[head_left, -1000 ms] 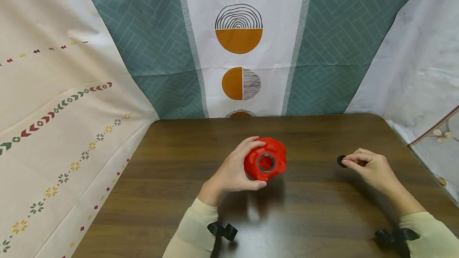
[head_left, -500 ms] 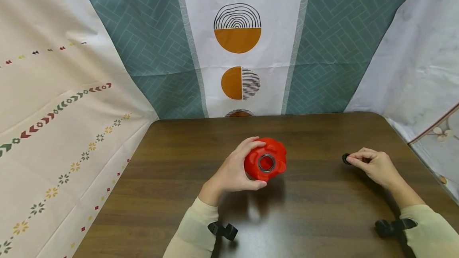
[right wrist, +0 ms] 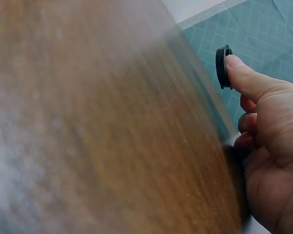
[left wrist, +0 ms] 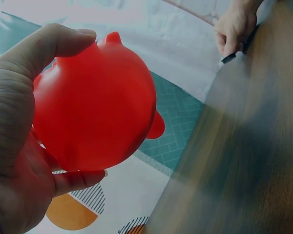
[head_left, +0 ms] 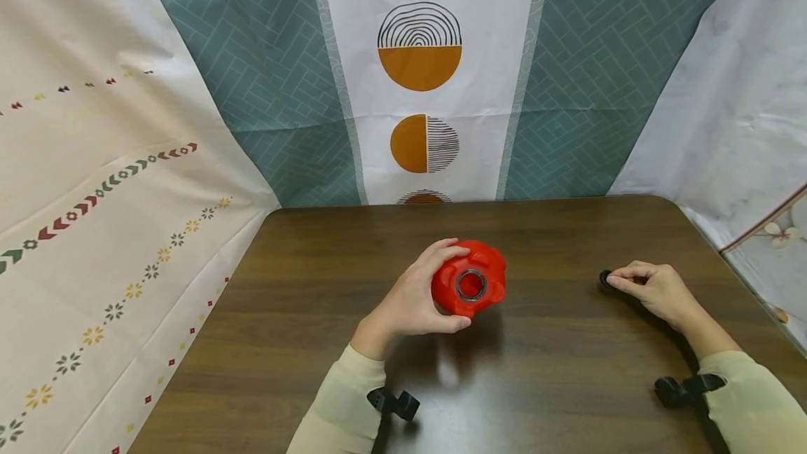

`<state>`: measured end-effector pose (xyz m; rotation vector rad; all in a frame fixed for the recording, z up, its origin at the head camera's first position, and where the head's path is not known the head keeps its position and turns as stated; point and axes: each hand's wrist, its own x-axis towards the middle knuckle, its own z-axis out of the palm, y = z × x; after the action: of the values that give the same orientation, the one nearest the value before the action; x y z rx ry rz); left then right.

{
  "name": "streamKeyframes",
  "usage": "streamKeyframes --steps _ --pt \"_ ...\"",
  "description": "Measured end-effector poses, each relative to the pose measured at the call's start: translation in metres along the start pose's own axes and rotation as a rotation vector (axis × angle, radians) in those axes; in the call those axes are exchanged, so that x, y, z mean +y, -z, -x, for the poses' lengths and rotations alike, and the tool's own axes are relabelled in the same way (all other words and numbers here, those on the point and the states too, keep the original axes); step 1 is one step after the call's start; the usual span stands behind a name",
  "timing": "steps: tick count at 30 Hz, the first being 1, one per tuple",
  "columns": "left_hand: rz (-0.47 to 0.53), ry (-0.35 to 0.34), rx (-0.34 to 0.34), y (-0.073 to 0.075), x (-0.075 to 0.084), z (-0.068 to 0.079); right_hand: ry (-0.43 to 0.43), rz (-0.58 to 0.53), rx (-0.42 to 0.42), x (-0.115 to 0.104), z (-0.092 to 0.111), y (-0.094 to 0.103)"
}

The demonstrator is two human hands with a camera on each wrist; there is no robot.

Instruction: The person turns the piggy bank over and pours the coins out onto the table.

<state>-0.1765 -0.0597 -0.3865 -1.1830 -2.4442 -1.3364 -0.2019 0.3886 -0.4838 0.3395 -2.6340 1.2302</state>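
Note:
My left hand (head_left: 410, 300) grips a red piggy bank (head_left: 485, 255) above the middle of the table, thumb below and fingers over the top. Stubby bumps ring its underside, which faces me with a dark-rimmed round hole. In the left wrist view, the bank's smooth rounded body (left wrist: 97, 112) fills the space between thumb and fingers. Over at the right, my right hand (head_left: 658, 296) pinches a small black round plug (head_left: 605, 279) close over the tabletop. The right wrist view shows the plug (right wrist: 221, 68) edge-on at the thumb tip, the other fingers curled below.
The dark wooden table (head_left: 284, 342) ends at a back edge against a patterned hanging cloth (head_left: 567, 90). A cream cloth (head_left: 126, 230) borders the left side, a white one (head_left: 744, 104) the right. Black straps with small mounts (head_left: 394, 403) sit on both wrists.
My right hand has shifted slightly right and lowered toward the tabletop, tilting the plug flatter. The left hand keeps the piggy bank in nearly the same place.

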Motion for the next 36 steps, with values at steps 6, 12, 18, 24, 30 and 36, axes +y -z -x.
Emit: streamKeyframes --steps 6,12,18,24,30,36 --pt "-0.012 0.008 0.000 0.0008 -0.0004 0.0006 -0.018 0.011 -0.020 0.0002 -0.0032 -0.0003" --pt "-0.019 0.005 0.004 0.0014 0.0012 0.0015 -0.048 0.024 -0.047 0.0006 -0.0047 -0.0005" --pt "-0.018 0.006 0.004 0.0018 0.0015 0.0015 -0.075 0.057 -0.062 0.0008 -0.0054 -0.0001" --pt "-0.019 0.001 0.007 0.0020 0.0022 0.0007 -0.089 0.065 -0.067 0.0001 -0.0056 0.0013" --pt "-0.012 -0.007 0.006 0.0018 0.0023 0.0003 -0.122 0.087 -0.086 -0.0003 -0.0048 0.0029" --pt "-0.009 0.010 -0.005 0.0012 0.0024 0.0024 -0.131 0.102 -0.099 0.0008 -0.0025 0.0015"
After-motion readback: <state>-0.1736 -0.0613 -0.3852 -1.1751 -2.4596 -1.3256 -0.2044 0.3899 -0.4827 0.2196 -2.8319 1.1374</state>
